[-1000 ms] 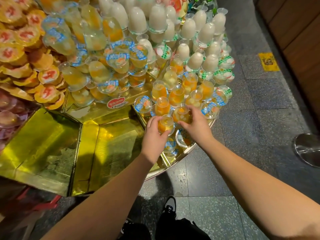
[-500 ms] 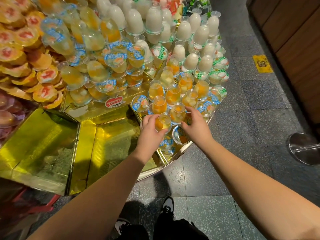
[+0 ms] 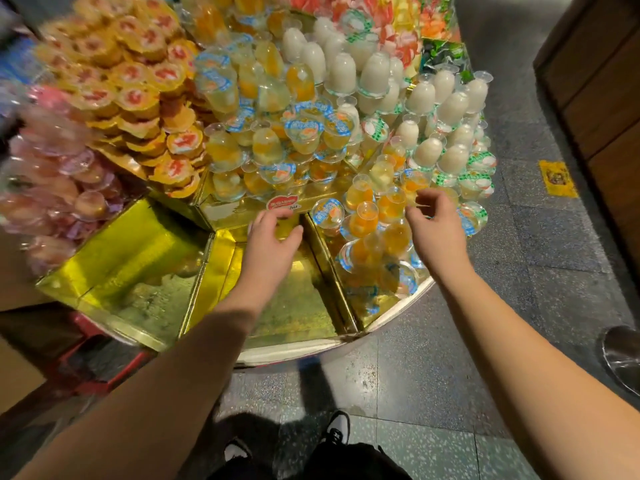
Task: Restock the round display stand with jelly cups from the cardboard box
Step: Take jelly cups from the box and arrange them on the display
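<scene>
Both hands are seen with loosely curled fingers and nothing is held in them. The left hand (image 3: 272, 237) is kept over the empty gold compartment (image 3: 298, 299) of the round display stand (image 3: 311, 348). The right hand (image 3: 438, 226) hovers just right of the orange jelly cups (image 3: 363, 220), stacked in the next compartment to the right.

One head-worn, wide-angle camera looks steeply down and forward. It sits close above the round display stand (image 3: 398, 318), the floor (image 3: 433, 375) below.
</scene>
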`<state>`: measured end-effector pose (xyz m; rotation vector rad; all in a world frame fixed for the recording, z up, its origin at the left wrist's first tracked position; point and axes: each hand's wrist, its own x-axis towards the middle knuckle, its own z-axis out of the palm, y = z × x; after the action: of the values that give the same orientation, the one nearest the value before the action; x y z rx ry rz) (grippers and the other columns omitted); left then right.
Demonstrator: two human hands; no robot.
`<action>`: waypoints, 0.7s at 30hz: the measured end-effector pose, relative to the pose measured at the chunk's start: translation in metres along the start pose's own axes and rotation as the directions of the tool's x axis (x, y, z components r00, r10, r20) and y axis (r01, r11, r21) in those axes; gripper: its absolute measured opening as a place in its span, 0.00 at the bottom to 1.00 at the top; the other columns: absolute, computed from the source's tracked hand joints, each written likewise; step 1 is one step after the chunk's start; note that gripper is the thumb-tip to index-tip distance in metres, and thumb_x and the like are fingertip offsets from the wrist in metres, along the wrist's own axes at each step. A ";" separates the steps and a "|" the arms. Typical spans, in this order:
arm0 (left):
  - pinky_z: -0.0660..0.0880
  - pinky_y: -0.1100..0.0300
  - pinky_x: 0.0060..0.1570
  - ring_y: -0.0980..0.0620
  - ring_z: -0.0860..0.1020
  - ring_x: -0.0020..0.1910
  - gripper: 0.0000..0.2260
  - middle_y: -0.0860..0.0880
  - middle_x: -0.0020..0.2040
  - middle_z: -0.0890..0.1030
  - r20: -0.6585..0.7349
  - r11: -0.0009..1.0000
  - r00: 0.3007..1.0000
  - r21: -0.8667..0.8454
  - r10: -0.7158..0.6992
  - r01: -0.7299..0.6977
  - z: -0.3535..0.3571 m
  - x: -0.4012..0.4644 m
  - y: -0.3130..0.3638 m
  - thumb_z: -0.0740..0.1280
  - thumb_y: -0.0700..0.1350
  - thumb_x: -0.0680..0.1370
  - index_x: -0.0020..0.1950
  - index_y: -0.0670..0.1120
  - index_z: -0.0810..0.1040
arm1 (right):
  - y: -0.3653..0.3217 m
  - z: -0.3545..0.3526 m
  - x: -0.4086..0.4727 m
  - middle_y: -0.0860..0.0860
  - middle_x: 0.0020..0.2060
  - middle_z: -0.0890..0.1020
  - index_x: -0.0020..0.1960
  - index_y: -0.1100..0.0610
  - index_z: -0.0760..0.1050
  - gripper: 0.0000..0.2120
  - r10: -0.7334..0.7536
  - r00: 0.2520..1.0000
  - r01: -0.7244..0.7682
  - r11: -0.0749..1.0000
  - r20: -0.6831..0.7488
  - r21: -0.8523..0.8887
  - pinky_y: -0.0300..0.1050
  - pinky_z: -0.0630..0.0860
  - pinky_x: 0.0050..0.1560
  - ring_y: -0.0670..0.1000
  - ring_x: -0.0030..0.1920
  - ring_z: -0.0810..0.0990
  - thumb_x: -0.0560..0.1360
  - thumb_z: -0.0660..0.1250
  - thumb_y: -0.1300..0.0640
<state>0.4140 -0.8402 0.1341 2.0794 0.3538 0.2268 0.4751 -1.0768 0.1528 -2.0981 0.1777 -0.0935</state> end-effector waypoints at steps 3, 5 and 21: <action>0.69 0.65 0.52 0.54 0.74 0.55 0.11 0.49 0.59 0.77 -0.128 1.000 0.992 -0.010 -0.022 0.021 -0.070 0.001 -0.008 0.69 0.43 0.78 0.60 0.48 0.77 | -0.061 0.030 -0.007 0.51 0.55 0.80 0.63 0.56 0.74 0.14 -0.123 0.990 0.121 0.992 0.069 0.037 0.39 0.71 0.52 0.49 0.54 0.79 0.78 0.65 0.57; 0.67 0.73 0.45 0.54 0.74 0.53 0.11 0.49 0.57 0.77 -0.192 0.999 0.980 -0.015 -0.044 0.042 -0.118 -0.006 -0.019 0.69 0.43 0.79 0.60 0.47 0.77 | -0.102 0.064 -0.025 0.48 0.55 0.79 0.64 0.55 0.75 0.15 -0.184 0.966 0.183 0.983 0.181 0.025 0.38 0.69 0.52 0.47 0.54 0.77 0.78 0.65 0.55; 0.68 0.77 0.35 0.57 0.73 0.40 0.03 0.55 0.42 0.75 -0.441 0.904 0.798 -0.083 -0.412 0.420 -0.502 -0.189 -0.261 0.66 0.38 0.81 0.52 0.45 0.76 | -0.281 0.434 -0.313 0.52 0.54 0.80 0.61 0.58 0.75 0.13 -0.285 0.377 0.578 0.816 0.881 0.017 0.39 0.66 0.46 0.51 0.53 0.78 0.80 0.66 0.53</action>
<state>0.0434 -0.3732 0.1596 1.8916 1.0893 0.4393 0.2519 -0.5157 0.1760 -2.1719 -1.0777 0.7270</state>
